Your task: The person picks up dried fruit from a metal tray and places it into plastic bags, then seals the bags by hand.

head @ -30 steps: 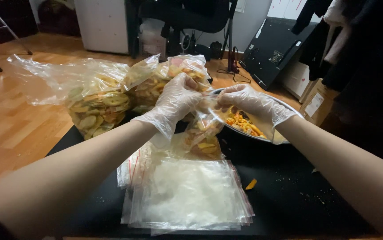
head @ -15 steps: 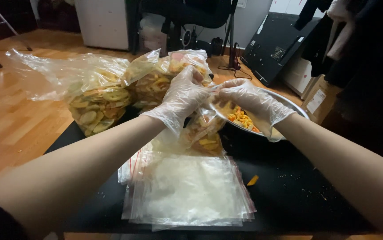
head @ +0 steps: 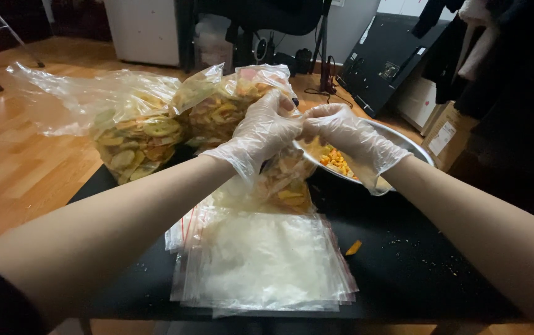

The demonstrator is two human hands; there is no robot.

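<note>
1. A small clear bag (head: 285,180) of dried fruit slices was held up just in front of the metal bowl (head: 413,149), above the near stack of empty zip bags (head: 267,263).
2. L hand (head: 267,133), in a thin clear glove, was closed in a pinch on the bag's top edge; fingers curled tight, nothing else gripped.
3. R hand (head: 347,139), also gloved, was closed on the same top edge, touching the L hand; both were met at the bag's mouth, left of the bowl's rim.
4. Vs. a sec ago: the hands were brought closer together and raised a bit, and the bag top was gathered between the fingertips. Judged: the mouth was being pressed shut, so filling of this bag looked done.
5. Orange fruit pieces (head: 335,161) were seen left in the bowl.
6. Two big fruit-filled bags (head: 143,139) lay well left of the bowl on the black table (head: 416,279); one loose piece (head: 354,247) lay in front of the bowl.
</note>
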